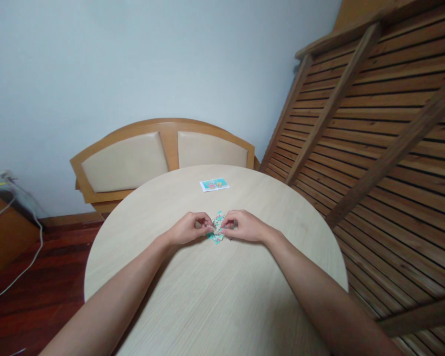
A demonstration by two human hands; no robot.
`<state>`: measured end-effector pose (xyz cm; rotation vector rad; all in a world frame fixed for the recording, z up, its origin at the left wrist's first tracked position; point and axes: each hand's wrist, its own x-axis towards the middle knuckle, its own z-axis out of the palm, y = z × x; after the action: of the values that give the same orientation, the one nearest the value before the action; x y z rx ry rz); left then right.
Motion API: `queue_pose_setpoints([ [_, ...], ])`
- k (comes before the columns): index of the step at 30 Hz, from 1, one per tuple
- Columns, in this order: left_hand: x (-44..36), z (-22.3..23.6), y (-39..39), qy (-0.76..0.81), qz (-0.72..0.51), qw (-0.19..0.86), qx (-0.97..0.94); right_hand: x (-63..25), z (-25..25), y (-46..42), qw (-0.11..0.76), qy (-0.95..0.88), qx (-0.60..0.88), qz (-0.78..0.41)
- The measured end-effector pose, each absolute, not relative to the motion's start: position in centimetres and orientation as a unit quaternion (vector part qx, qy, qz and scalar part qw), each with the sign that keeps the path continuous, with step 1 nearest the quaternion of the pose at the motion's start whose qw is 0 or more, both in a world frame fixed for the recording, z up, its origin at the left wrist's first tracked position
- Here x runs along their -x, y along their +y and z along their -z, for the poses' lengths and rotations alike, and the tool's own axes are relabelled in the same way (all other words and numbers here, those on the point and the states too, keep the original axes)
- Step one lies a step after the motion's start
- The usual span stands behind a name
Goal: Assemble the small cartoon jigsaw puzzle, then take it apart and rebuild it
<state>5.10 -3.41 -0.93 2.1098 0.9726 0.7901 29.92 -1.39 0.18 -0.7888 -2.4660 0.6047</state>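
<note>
A small heap of jigsaw puzzle pieces [217,239], turquoise, pink and pale, lies near the middle of the round table. From the left, my left hand [191,227] reaches into the heap, thumb and fingers pinched on a puzzle piece at its edge. Opposite it, my right hand [244,226] pinches a puzzle piece on the heap's right side. The fingers partly cover both small pieces. Beyond the heap lies a picture card [214,185] with pink and yellow figures on a turquoise ground.
The round table [207,306] has a pale wood-grain top. Behind it, a headboard [169,148] with cream panels stands against the wall. A slatted wooden frame [356,138] leans at the right. White cables [40,237] hang at the left above a reddish floor [59,267].
</note>
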Motion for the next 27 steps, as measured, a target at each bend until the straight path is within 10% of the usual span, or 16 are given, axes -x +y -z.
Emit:
queue_pose_setpoints([
  [27,-1.4,0.2,-2.0,0.494,-0.165,0.085,-0.849,-31.8,0.2,-0.4,0.198,-0.888,0.397,-0.122],
])
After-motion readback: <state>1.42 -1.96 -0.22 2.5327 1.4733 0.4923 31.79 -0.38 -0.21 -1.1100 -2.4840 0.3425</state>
